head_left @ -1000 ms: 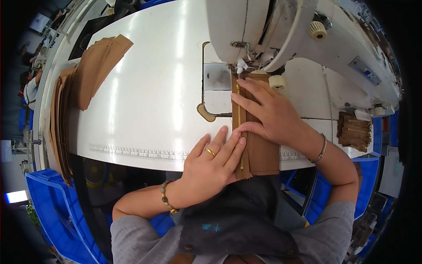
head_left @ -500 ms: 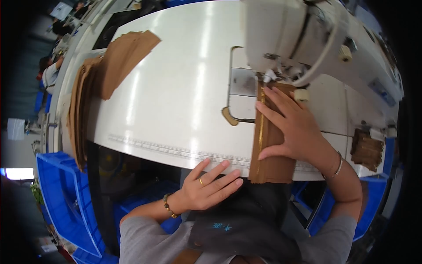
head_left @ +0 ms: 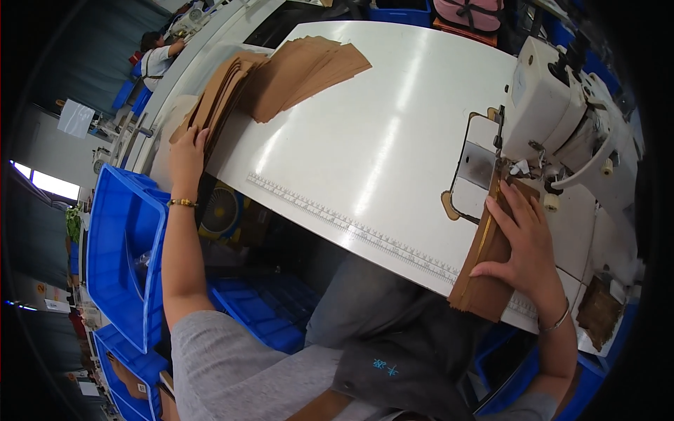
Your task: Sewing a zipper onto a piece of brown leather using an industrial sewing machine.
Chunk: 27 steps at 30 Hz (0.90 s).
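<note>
Hands (head_left: 187, 158) (head_left: 526, 242) at brown stack (head_left: 221, 92) and zippered piece (head_left: 495, 249)

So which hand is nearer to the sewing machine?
The right hand: it lies on the brown zippered piece, close by the sewing machine. The left hand is across the white tabletop, at the brown stack.

Between my left hand (head_left: 187, 158) at the left and my right hand (head_left: 528, 245) at the lower right, the white tabletop (head_left: 372, 154) leaves me an open lane through the middle of the frame. The sewing machine (head_left: 544, 105) blocks the upper right, crowding my right fingertips. Stacked brown pieces (head_left: 223, 91) and a brown fan of pieces (head_left: 302, 77) obstruct the upper left; a blue crate (head_left: 116, 217) stands just beside my left forearm.
</note>
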### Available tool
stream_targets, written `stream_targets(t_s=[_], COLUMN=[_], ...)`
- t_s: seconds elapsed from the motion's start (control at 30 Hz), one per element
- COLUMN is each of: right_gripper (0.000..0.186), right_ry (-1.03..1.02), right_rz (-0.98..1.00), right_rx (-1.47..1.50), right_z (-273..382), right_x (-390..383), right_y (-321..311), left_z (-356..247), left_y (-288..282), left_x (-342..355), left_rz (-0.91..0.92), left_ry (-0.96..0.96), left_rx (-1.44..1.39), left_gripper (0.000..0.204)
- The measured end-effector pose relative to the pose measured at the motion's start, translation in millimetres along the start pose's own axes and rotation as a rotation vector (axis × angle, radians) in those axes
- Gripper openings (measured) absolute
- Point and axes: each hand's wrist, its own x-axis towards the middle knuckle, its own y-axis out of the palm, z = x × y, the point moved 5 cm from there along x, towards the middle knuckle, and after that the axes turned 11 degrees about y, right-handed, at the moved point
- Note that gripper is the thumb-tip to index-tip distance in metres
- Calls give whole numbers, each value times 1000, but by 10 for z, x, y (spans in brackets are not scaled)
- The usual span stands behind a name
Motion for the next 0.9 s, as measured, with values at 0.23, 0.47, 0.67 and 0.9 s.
stream_targets(t_s=[0.23, 0.47, 0.67, 0.9], right_gripper=[114, 114, 112, 110], right_ry=[-4, -20, 18, 26], right_rz=[-9, -37, -41, -34], right_rx=[-17, -8, 9, 12], right_z=[16, 13, 17, -31], right_x=[-4, -5, -8, -32], right_y=[-18, -9, -27, 16], left_z=[400, 543, 299, -1076], left_y=[-27, -87, -370, -972], left_x=[84, 188, 334, 331], left_rz=[-72, 68, 71, 229], left_ry=[135, 104, 249, 292], left_rx=[-144, -193, 259, -372], left_gripper=[40, 34, 31, 45])
